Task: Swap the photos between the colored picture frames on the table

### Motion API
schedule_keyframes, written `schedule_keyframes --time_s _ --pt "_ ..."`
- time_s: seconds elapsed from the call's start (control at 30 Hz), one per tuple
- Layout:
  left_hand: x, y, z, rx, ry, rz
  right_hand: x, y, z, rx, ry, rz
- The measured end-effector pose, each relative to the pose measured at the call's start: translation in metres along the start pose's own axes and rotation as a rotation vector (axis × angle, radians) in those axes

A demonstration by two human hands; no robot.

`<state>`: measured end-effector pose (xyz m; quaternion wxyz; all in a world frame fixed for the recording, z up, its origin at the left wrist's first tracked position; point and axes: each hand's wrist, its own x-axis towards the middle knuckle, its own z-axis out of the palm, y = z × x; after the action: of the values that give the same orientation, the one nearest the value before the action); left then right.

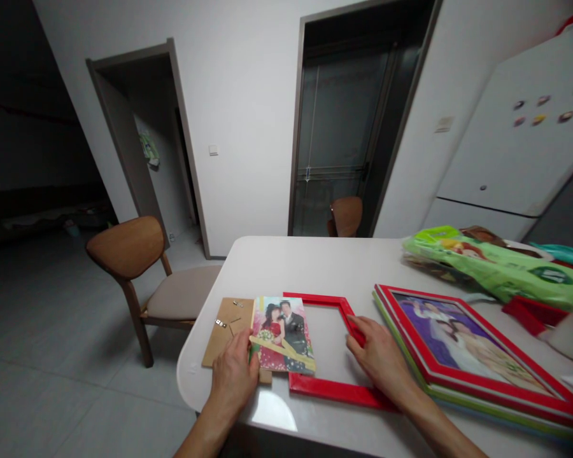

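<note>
An empty red picture frame point(335, 389) lies flat on the white table point(315, 267) near its front edge. My right hand point(379, 356) rests on the frame's right side, fingers touching the red edge. A printed photo of a couple point(284, 334) lies over the frame's left side. My left hand point(235, 375) pinches the photo's lower left edge. Under the photo and to its left sits a brown backing board point(222, 331) with small metal clips.
A stack of framed pictures point(463, 356) with red and green frames lies at the right. Behind it are green plastic packages point(496, 267). A wooden chair point(143, 273) stands left of the table. A white fridge point(516, 140) is at the back right.
</note>
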<state>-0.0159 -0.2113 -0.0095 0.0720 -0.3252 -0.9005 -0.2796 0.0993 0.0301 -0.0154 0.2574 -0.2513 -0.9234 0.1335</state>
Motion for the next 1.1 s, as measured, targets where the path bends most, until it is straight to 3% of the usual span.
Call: schedule_keyframes --time_s 0.1,0.23,0.33,0.43,0.6,0.73,0.8,0.9,1.0,1.1 --pt "0.000 0.002 0.000 -0.004 0.019 0.034 -0.002 -0.023 0.009 0.310 -0.090 0.059" --pt "-0.001 0.011 0.002 -0.057 0.020 0.139 0.001 -0.049 0.027 0.737 -0.300 0.299" --pt "-0.004 0.022 0.006 -0.109 -0.024 0.267 0.008 -0.060 0.035 1.035 -0.408 0.473" --pt "-0.006 0.033 0.014 -0.111 -0.068 0.343 0.014 -0.065 0.034 1.218 -0.477 0.525" --pt "0.002 0.047 0.026 -0.061 -0.097 0.371 0.016 -0.082 0.012 1.291 -0.388 0.489" --pt "0.015 0.057 0.020 -0.286 0.066 0.397 0.016 -0.098 -0.017 1.428 -0.298 0.400" --pt "0.019 0.064 0.013 -0.503 0.152 0.317 0.014 -0.100 -0.024 1.447 -0.280 0.415" --pt "0.020 0.077 0.005 -0.849 0.203 0.055 0.005 -0.092 -0.018 1.373 -0.296 0.538" --pt "0.018 0.086 0.009 -1.201 0.154 -0.164 -0.002 -0.076 -0.005 1.470 -0.323 0.642" --pt "0.016 0.091 0.021 -1.502 0.055 -0.263 -0.003 -0.060 0.002 1.622 -0.157 0.695"
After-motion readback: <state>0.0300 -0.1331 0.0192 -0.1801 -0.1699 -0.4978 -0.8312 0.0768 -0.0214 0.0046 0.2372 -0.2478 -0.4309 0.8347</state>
